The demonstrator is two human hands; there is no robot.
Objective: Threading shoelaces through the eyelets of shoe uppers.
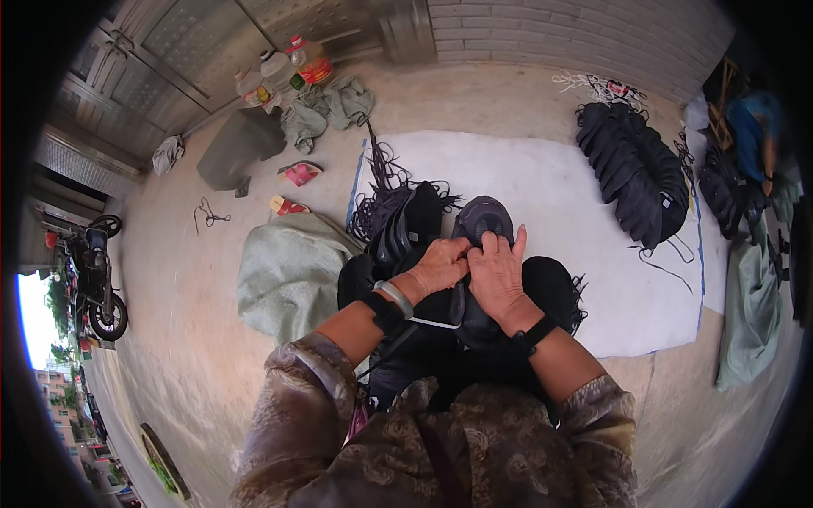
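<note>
A dark grey shoe upper (pixel 483 212) lies in front of me, its perforated toe pointing away. Both my hands meet over its lacing area. My left hand (pixel 439 269) pinches at the upper from the left. From the right, my right hand (pixel 497 275) presses its curled fingers on it, with the little finger raised. Whatever fine piece sits between the fingertips is hidden. Just left of the hands is a bunch of black shoe uppers (pixel 419 216) with loose dark laces (pixel 385 169). A pale thin rod (pixel 436 323) shows below my left wrist.
Under the work spreads a white sheet (pixel 508 161). A long stack of black uppers (pixel 631 173) lies on its right side. To the left are a grey-green sack (pixel 288 267) and red slippers (pixel 300 173). Bottles (pixel 309 61) stand far left; a person (pixel 754 127) is far right.
</note>
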